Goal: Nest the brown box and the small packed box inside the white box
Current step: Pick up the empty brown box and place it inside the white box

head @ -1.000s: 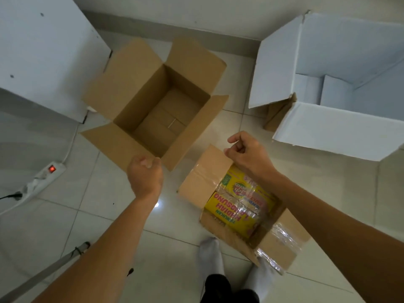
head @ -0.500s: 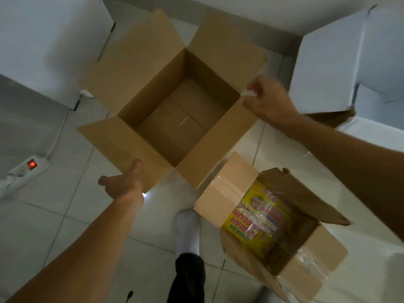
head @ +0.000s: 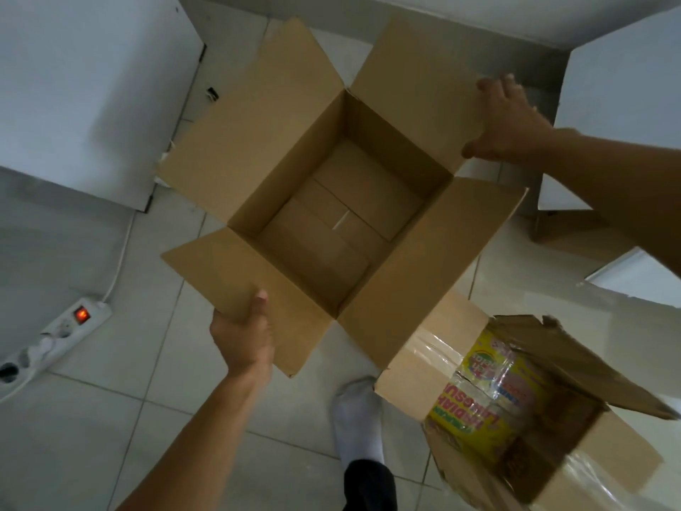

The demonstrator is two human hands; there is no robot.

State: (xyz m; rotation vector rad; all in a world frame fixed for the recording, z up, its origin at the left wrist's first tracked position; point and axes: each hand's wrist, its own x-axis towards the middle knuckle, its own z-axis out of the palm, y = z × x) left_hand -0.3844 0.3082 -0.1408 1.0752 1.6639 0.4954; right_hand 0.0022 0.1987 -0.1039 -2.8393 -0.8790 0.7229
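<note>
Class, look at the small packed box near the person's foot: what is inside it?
The small packed box holds yellow printed packets wrapped in clear plastic. Its torn flap and walls cover whatever lies deeper or beneath them.

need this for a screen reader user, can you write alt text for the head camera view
Seen from above, a person grips an open, empty brown box by two opposite flaps, the left hand on the near flap and the right hand on the far one. A small packed box with yellow packets sits open on the tiled floor at lower right, and the white box is at the right edge.

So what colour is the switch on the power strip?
Glowing orange-red switch, clearest in the head view.
</note>
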